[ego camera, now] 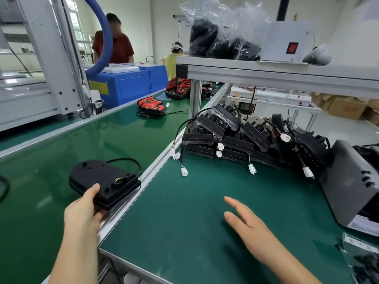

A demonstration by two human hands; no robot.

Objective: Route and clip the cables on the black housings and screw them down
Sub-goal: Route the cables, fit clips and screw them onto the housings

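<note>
My left hand grips the near end of a black housing that lies partly on the green conveyor belt, by the aluminium rail. Its black cable loops behind it, and yellow wire shows at a clip on top. My right hand hovers with straight fingers over the green work mat and holds nothing. A pile of black housings with cables and white connectors lies at the back of the mat.
A dark grey machine stands at the right edge. Overhead runs a shelf with bagged black parts. Red-and-black units lie farther up the belt. Two people stand at the far end beside a blue box.
</note>
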